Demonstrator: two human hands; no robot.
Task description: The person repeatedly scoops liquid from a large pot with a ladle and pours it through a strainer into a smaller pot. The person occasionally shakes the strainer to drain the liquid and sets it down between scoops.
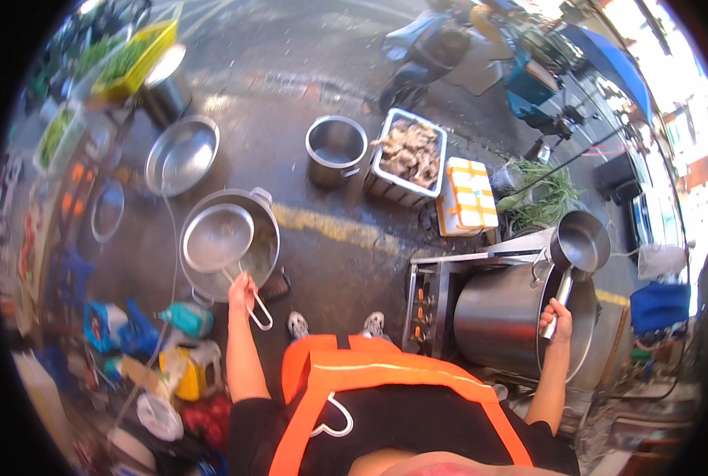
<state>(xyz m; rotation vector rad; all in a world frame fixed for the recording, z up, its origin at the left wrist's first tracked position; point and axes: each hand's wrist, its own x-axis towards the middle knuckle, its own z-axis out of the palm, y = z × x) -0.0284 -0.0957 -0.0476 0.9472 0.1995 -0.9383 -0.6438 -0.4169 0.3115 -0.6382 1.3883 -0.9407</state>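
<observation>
My left hand (pixel 244 293) is closed around the wire handle of a round metal strainer (pixel 218 238), which is over a large metal pot (pixel 267 235) on the ground. On the other side, my right hand (pixel 556 321) grips the handle of a deep metal saucepan (pixel 581 243). That saucepan is at the rim of a tall stainless-steel stockpot (pixel 499 315), which stands by a metal stove frame with orange-marked knobs (pixel 420 315). The contents of the stockpot are hidden from this angle.
Ahead stand a smaller metal pot (pixel 335 146), a crate of raw-looking meat pieces (pixel 410 152) and a taped white foam box (pixel 468 196). A wide metal basin (pixel 182 156) is at left, near a yellow crate of greens (pixel 136 59). A hose crosses the left side. A scooter (pixel 443 50) stands beyond.
</observation>
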